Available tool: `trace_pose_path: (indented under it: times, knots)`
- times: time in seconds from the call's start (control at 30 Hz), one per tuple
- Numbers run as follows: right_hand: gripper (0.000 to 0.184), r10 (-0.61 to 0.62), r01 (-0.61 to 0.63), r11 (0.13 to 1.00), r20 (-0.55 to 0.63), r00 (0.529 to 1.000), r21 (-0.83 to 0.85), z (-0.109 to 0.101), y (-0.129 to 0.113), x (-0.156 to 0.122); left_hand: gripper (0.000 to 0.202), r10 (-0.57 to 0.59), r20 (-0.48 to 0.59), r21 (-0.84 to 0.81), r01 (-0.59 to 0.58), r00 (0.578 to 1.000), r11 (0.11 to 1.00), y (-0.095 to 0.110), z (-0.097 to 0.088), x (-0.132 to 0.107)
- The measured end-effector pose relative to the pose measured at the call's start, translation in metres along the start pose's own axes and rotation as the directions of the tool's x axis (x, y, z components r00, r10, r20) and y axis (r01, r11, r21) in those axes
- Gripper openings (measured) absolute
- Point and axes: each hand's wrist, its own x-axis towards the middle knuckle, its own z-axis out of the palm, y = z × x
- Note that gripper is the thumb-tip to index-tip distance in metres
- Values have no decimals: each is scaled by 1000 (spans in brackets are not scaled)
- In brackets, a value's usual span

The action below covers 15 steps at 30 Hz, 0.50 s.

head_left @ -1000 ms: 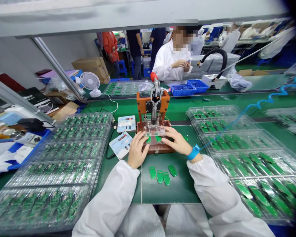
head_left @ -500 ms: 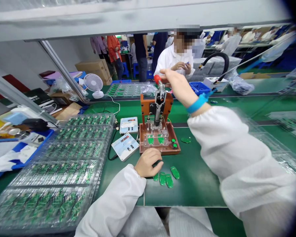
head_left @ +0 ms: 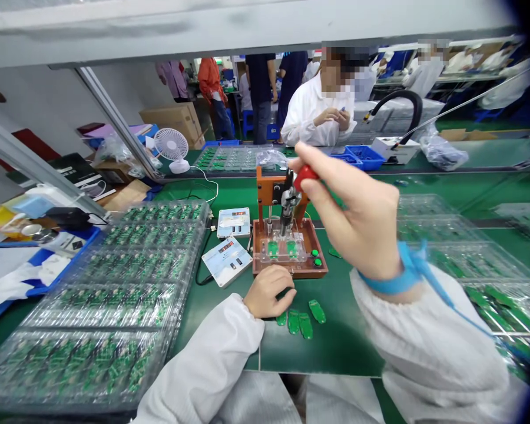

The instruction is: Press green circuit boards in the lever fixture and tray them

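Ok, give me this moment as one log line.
right hand: gripping red knob | left hand: beside loose green boards | fixture: two green boards in place

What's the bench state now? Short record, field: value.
right hand: grips the red knob of the press fixture
left hand: half-curled, in front of the press fixture, palm hidden
fixture boards: two, green, side by side
loose boards: four visible in front, one right of the press fixture
display boxes: two, left of the press fixture
left tray: rows of green boards
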Motion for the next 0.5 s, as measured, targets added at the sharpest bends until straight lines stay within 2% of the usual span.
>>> trace_pose_path:
  times: [0.17, 0.37, 0.5]
  knots:
    - [40, -3, 3, 1000, 19, 1000, -15, 4, -1, -32, 3, -11, 8, -1, 11, 1000, 1000, 0, 0, 0]
    - [51, -4, 1, 989, 21, 1000, 145, 15, 12, -58, 4, -10, 10, 2, 10, 1000, 1000, 1, 0, 1]
    - [57, -19, 9, 984, 51, 999, 177, 27, 20, -72, 6, -22, 11, -1, 22, 1000, 1000, 2, -1, 1]
